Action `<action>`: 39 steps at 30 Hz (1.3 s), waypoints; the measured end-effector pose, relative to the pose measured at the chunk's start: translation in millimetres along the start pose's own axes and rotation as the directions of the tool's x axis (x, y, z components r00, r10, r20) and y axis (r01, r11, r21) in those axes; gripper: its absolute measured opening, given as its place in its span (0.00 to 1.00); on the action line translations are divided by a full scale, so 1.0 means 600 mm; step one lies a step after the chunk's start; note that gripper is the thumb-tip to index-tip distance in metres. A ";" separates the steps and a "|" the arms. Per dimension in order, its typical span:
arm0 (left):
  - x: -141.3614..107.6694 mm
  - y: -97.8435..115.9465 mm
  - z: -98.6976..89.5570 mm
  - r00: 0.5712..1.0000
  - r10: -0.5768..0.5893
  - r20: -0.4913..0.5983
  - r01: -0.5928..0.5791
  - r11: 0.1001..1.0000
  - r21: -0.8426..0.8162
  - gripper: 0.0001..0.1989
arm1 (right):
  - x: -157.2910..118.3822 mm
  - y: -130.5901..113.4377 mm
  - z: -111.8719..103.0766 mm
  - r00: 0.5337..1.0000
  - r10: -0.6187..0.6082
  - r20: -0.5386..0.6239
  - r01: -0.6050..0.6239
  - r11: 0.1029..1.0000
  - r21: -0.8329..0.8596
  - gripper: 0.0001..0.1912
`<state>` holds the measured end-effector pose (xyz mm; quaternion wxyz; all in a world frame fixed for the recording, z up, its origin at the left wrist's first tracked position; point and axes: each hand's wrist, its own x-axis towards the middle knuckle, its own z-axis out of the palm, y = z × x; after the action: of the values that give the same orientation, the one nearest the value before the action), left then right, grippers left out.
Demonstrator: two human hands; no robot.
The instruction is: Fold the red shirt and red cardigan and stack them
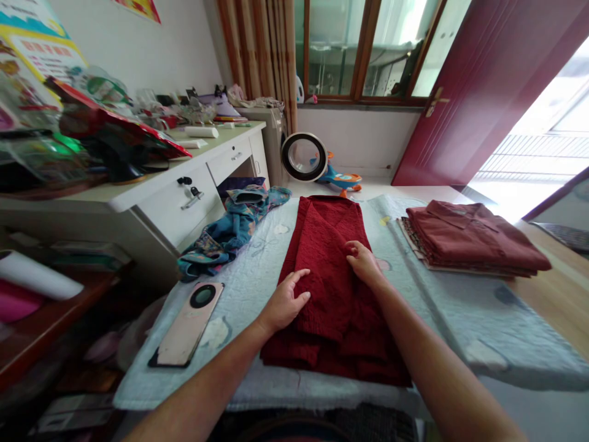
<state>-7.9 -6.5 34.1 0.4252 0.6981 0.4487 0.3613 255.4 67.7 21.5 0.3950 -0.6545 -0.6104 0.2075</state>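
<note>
A dark red textured sweater (322, 245) lies partly folded in front of me, with one sleeve laid down across its body. My left hand (286, 302) rests at the sweater's left side, its thumb and fingers apart. On the other side, my right hand (365, 263) touches the right edge, fingers slightly bent and a gap between thumb and index. Beneath the sweater is a pale blue patterned quilted cloth (257, 261). To the right sits a stack of folded clothes with a rust-red collared shirt (473, 236) on top.
A crumpled blue patterned garment (230, 227) and a phone (188, 325) lie on the left of the cloth. Beyond stand a cluttered white desk (170, 209), a washing machine with its round door (304, 158) open, a blue-orange ride-on toy (340, 178) and a red door (455, 92).
</note>
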 end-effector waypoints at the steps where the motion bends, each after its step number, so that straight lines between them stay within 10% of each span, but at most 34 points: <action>1: -0.003 -0.002 -0.001 1.000 -0.004 -0.001 0.003 1.000 -0.007 0.29 | 0.000 -0.001 0.000 1.000 0.026 0.004 -0.027 0.998 0.063 0.23; 15: -0.019 -0.022 -0.026 0.991 -0.124 0.058 0.129 0.986 -0.104 0.29 | 0.017 -0.042 0.000 0.901 0.420 0.112 -0.428 0.816 0.388 0.13; 26: -0.038 0.021 -0.052 0.906 -0.347 0.241 0.415 0.839 -0.352 0.45 | 0.052 -0.034 0.025 0.901 0.425 0.086 -0.417 0.796 0.439 0.18; 34: -0.046 0.010 -0.071 0.969 -0.186 0.165 0.164 0.976 0.141 0.31 | 0.048 -0.014 0.026 0.939 0.342 0.020 -0.336 0.907 0.253 0.20; 39: -0.041 0.030 -0.057 1.000 0.022 0.022 -0.031 0.804 0.594 0.26 | 0.061 -0.023 0.026 0.975 0.215 -0.064 -0.213 0.976 0.039 0.21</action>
<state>-40.8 -24.5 60.3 0.1838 0.8047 0.5264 0.2038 240.8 106.2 30.5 0.4014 -0.7166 -0.5192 0.2361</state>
